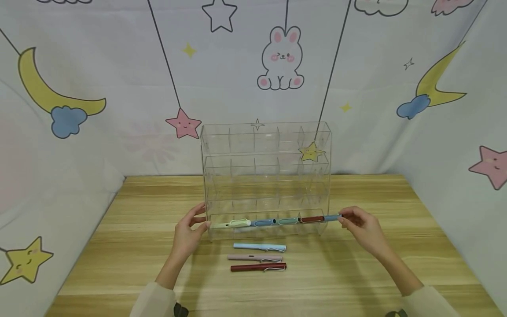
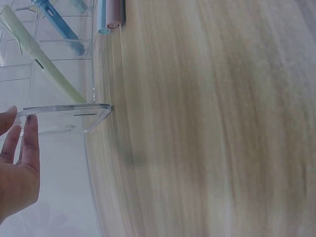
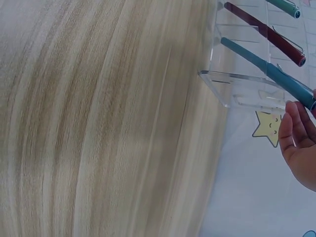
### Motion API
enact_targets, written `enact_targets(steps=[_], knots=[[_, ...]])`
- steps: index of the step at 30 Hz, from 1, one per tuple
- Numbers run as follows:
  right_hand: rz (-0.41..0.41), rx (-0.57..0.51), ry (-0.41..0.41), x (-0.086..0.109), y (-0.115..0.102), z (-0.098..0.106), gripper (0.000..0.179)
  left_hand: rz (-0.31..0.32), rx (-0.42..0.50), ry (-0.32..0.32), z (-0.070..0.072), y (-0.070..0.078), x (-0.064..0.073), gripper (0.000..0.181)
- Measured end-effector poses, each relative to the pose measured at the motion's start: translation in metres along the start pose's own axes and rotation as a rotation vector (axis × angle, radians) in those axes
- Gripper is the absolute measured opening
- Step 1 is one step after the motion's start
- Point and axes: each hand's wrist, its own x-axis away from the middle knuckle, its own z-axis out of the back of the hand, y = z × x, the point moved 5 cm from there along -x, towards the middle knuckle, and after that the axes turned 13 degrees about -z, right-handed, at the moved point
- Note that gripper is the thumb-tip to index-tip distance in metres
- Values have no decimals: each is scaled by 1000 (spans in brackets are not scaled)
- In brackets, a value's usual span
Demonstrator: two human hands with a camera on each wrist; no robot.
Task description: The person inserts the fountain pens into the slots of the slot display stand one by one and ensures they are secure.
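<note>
A clear acrylic pen rack with tiers of compartments stands upright on the table. My left hand pinches its left side panel between thumb and fingers. At the other end, my right hand holds a blue pen by its capped end. That pen slants over the rack's right side, its other end within the lowest tier. Along the same tier lie a light green pen, another blue pen, a green pen and a dark red pen.
In front of the rack, a light blue pen, a pink pen and a dark red pen lie side by side on the wooden table. A patterned white cloth hangs behind and at both sides.
</note>
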Motion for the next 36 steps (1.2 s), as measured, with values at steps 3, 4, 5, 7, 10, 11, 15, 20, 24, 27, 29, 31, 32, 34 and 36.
enact_targets(steps=[3,4,5,7,10,11,15,20,24,27,29,31,32,34,36], knots=[[3,1,-10,0,0,0,15,-2,-4,5,0,0,0,54],[3,4,-9,0,0,0,15,-3,-5,6,0,0,0,54],[4,6,-8,0,0,0,16,-3,-6,6,0,0,0,54],[7,10,-7,1,-1,0,17,0,-6,7,1,0,0,54],[-8,9,-7,2,-2,1,20,3,-5,8,1,0,0,54],[-18,8,-7,3,-2,1,21,4,-4,8,1,0,0,54],[-72,20,-16,8,3,-1,25,3,-3,8,1,0,0,54],[-31,81,-49,15,15,-18,16,3,2,9,2,0,1,54],[59,128,-129,21,14,-44,12,2,7,8,2,0,1,54],[99,118,-221,26,8,-66,13,-1,9,7,2,0,1,54],[126,103,-291,29,3,-81,15,-1,10,9,2,0,1,54],[159,90,-339,32,0,-96,15,-2,8,9,1,0,1,54],[185,84,-359,33,-2,-103,15,-1,9,9,1,-1,1,54],[228,71,-394,36,-5,-116,16,-2,7,7,0,-2,0,54],[256,48,-419,38,-6,-126,16,-2,9,5,0,-2,0,54]])
